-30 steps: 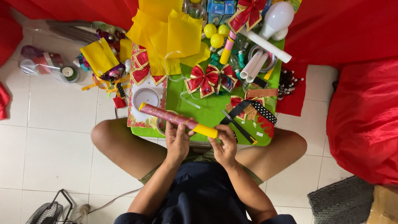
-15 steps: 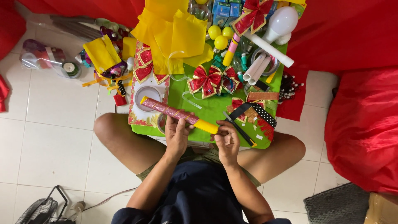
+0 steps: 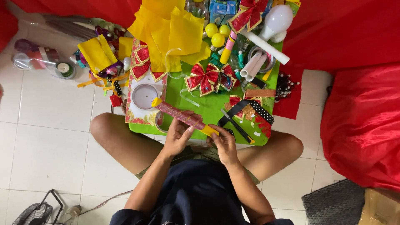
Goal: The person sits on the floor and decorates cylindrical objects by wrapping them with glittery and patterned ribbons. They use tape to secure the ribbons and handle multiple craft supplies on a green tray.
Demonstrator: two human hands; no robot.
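Observation:
Both of my hands hold a long tube wrapped in pink glitter paper, with yellow showing at each end. My left hand grips its middle. My right hand pinches the yellow end nearest me. The tube lies slanted above the near edge of a small green table. I sit cross-legged on white floor tiles behind the table. A red and gold ribbon bow sits on the table just beyond the tube.
Black scissors, dotted ribbon, white tubes, yellow balls, a white bulb and yellow paper crowd the table. A tape roll lies on the floor at left. Red fabric lies at right, a fan bottom left.
My hands and the tube have stayed over the table's near edge. The fingers have shifted slightly along the tube, and the view has drifted a little.

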